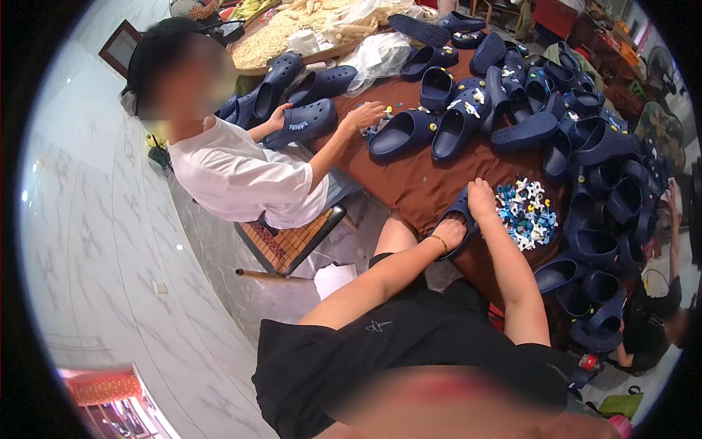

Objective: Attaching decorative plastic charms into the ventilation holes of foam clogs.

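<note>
At the left of the frame, a co-worker in a white shirt (245, 172) is sitting beside the brown-covered bench (406, 194) and holding a navy clog (314, 119) in one hand. Above it, toward the upper left, we are seeing loose clogs (322, 84) that are showing no charms, so they are probably waiting their turn. A tray of pale kernels (325, 54) and a plastic bag (376, 64) are taking up the upper middle. Near the centre, at the bench's near edge, our left hand (450, 232) is resting inside the opening of our clog (455, 208); we cannot tell whether its fingers are closing on anything. Our right hand (480, 199) is gripping the clog's front, and its fingers are hiding any charm there. We are judging this clog to be partway through. Above our hands, several decorated clogs (466, 107) are already carrying white and yellow charms and seem finished. Right of our hands, a charm pile (526, 214) is lying within easy reach, suggesting that much fitting is remaining. Farther right, a heap of clogs (607, 192) is crowding the bench and hemming in the pile, while another person (654, 314) is showing at the lower right edge.
</note>
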Demonstrator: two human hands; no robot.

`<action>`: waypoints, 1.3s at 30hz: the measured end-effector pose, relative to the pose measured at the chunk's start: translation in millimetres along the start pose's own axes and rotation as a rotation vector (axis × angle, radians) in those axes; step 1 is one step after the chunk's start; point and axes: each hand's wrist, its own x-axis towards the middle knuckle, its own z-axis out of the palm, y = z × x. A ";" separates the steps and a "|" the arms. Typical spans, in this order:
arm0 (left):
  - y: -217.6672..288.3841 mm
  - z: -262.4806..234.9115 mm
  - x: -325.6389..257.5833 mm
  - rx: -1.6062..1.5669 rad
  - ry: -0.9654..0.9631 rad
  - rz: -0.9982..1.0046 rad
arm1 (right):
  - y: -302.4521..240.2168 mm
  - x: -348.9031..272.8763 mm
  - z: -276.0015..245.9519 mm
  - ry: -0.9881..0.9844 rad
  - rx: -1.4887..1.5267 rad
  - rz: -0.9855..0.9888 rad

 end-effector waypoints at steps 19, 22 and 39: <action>2.9 -1.1 -0.2 -0.050 0.063 -0.014 | 9.5 29.4 -7.5 -0.315 0.079 0.158; 3.9 -4.8 0.2 -0.030 -0.006 -0.044 | 4.1 21.0 -9.4 -0.278 0.078 0.197; 5.2 -3.3 0.9 0.039 -0.004 -0.038 | 67.1 -40.4 15.5 0.414 0.336 0.513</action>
